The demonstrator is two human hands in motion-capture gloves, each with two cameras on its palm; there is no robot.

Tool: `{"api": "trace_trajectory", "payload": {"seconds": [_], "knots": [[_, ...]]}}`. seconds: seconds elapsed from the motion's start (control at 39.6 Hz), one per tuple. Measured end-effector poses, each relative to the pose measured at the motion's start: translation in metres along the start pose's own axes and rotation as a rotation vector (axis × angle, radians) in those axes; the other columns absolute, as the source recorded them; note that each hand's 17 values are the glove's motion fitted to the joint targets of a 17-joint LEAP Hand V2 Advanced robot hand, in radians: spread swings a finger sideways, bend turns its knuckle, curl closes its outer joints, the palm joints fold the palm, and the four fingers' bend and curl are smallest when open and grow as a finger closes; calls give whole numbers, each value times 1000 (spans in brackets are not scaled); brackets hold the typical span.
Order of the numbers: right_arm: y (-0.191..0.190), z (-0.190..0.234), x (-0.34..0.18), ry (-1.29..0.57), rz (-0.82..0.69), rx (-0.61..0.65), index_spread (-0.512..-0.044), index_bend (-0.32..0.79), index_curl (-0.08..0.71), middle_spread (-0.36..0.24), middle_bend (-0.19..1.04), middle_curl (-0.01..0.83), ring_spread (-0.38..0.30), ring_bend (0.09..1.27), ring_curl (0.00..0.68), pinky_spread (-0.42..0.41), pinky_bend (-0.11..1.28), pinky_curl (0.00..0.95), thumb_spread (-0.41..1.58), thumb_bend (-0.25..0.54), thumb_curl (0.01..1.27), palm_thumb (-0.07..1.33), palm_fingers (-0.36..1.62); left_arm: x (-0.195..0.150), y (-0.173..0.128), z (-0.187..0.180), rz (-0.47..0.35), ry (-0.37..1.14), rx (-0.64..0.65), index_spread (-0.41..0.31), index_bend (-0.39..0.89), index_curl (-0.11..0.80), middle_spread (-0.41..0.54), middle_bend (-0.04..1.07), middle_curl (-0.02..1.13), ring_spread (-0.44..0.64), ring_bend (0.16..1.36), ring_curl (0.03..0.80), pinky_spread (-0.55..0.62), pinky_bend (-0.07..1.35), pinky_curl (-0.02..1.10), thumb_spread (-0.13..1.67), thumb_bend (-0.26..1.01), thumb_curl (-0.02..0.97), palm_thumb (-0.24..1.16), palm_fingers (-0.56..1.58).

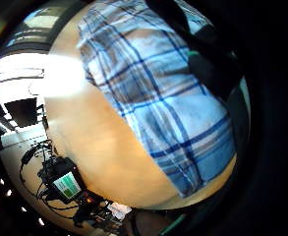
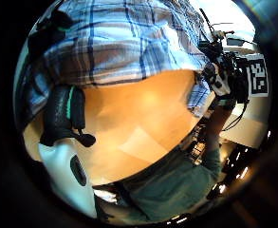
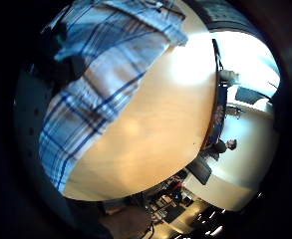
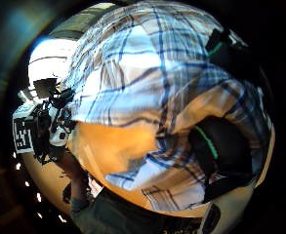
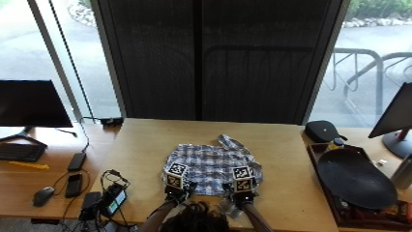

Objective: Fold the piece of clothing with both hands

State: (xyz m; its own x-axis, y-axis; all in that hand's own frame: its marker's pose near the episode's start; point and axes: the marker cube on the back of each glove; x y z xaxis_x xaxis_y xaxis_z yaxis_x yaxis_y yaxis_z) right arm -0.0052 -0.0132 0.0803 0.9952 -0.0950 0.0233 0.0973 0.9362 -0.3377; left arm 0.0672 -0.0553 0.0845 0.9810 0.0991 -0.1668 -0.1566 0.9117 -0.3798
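A blue and white plaid shirt (image 5: 209, 166) lies crumpled in the middle of the wooden table (image 5: 283, 159), one sleeve trailing toward the far side. My left hand (image 5: 175, 186) holds the shirt's near edge at its left. My right hand (image 5: 241, 189) holds the same edge at its right. The right thumb side palm view has plaid cloth (image 4: 152, 87) draped over curled gloved fingers (image 4: 220, 151). In the left thumb side palm view the cloth (image 2: 124, 42) hangs above the tabletop, and a gloved thumb (image 2: 62, 114) sits under its edge.
A small device with a lit screen (image 5: 112, 200) and cables lies near my left hand. Further left are a phone (image 5: 74, 183), a mouse (image 5: 42, 195) and a monitor (image 5: 32, 104). A black case (image 5: 324, 130) and a tray with a dark dish (image 5: 354, 179) stand at the right.
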Motion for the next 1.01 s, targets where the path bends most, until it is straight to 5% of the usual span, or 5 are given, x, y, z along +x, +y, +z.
{"api": "trace_trajectory", "payload": {"seconds": [0.13, 0.33, 0.61, 0.78, 1.01], "knots": [[-27, 31, 12, 177, 64, 59, -339, 212, 308, -133, 215, 347, -157, 515, 324, -3, 493, 302, 1184, 14, 344, 795, 878, 2, -5, 13, 24, -10, 21, -141, 237, 336, -64, 239, 414, 38, 550, 321, 175, 340, 309, 1170, 31, 384, 708, 743], [-25, 8, 11, 245, -11, 71, -325, 128, 333, -227, 311, 406, -258, 568, 378, -213, 505, 336, 1197, 31, 348, 883, 1267, -13, -13, 21, 53, -25, -43, -210, 205, 367, -189, 292, 432, -170, 561, 334, 11, 256, 303, 1140, 21, 403, 775, 1102], [-9, -98, 12, 13, -128, 1, -321, 117, 320, -253, 396, 451, -283, 668, 425, -315, 536, 363, 1153, 3, 349, 929, 1320, -26, 15, -81, 74, -39, -106, -246, 166, 389, -271, 359, 483, -284, 572, 379, -91, 186, 334, 1117, -10, 415, 818, 1164], [-36, -148, 15, -23, -125, -16, -317, 129, 320, -250, 414, 462, -276, 718, 443, -343, 546, 370, 1107, -14, 349, 941, 1335, -38, 4, -134, 4, -63, -41, -259, 170, 401, -292, 390, 495, -312, 582, 391, -112, 165, 332, 1118, -14, 412, 826, 1170], [-96, -168, 11, 19, -46, -22, -316, 128, 321, -248, 442, 475, -264, 760, 457, -358, 554, 374, 1079, -16, 345, 941, 1325, -55, -46, -152, -123, -77, -1, -268, 180, 419, -304, 424, 505, -324, 594, 403, -105, 136, 316, 1126, -15, 406, 828, 1154]]}}
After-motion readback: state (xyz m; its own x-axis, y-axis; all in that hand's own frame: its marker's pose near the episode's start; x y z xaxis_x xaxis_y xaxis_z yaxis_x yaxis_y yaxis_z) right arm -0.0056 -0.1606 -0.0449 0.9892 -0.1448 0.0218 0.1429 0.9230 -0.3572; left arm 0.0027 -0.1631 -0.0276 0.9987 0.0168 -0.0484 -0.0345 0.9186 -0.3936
